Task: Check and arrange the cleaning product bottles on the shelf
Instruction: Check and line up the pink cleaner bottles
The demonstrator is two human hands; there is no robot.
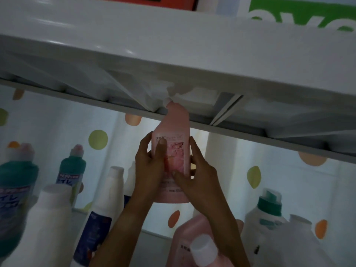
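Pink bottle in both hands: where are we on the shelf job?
Done: teal bottles and white bottles stand upright at left, though whether they were checked can't be told. In hand: the left hand and right hand grip the pink bottle, raised near the upper shelf, label facing the camera. Left: setting it down; a second pink bottle waits in front.

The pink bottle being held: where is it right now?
In the head view the pink bottle is centre frame, gripped between the left hand and right hand, its top reaching the upper shelf's underside.
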